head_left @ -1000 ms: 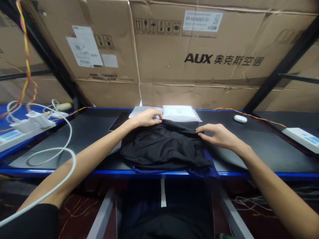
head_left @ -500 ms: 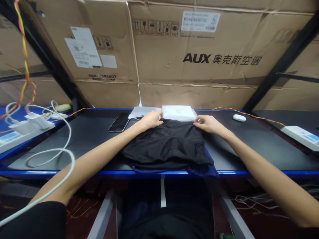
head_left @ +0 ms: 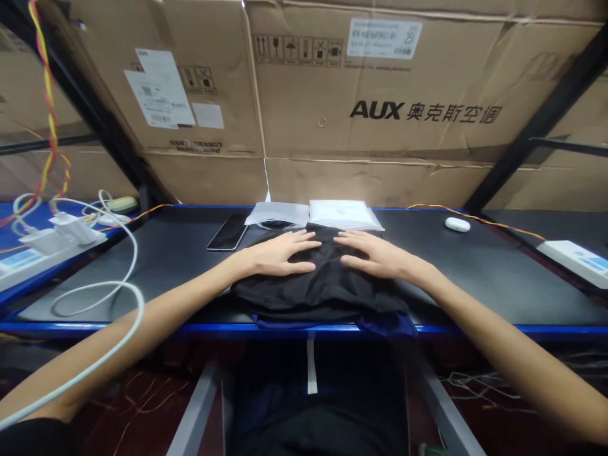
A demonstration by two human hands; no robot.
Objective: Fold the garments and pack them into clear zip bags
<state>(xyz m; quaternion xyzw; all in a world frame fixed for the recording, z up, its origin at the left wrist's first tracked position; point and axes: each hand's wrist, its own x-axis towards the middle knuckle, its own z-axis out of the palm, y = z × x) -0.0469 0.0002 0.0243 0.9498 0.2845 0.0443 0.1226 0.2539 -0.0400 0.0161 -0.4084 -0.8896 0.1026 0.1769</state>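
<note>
A black cloth garment [head_left: 313, 291] lies folded near the front edge of the dark tabletop [head_left: 175, 266]; its exact kind cannot be made out. Dark blue fabric [head_left: 387, 324] peeks out from under it along the front. My left hand [head_left: 285, 253] rests flat on the garment's left upper part, fingers spread and pointing right. Facing it, my right hand [head_left: 373, 253] lies flat on the right upper part, its fingers apart. A small gap of black cloth shows between the two hands. Neither hand grips anything.
Behind the garment lie two white packets [head_left: 278, 213] [head_left: 344, 214]. A phone [head_left: 228, 232] is to their left, a white earbud case [head_left: 457, 224] to the right. Power strips [head_left: 47, 247] [head_left: 577, 261] sit at both sides. A white cable [head_left: 135, 316] loops over my left arm. Cardboard [head_left: 304, 126] stands behind.
Both hands have let go of the garment's far edge and come nearer to me and closer together. Their pinched fingers have opened flat onto the cloth.
</note>
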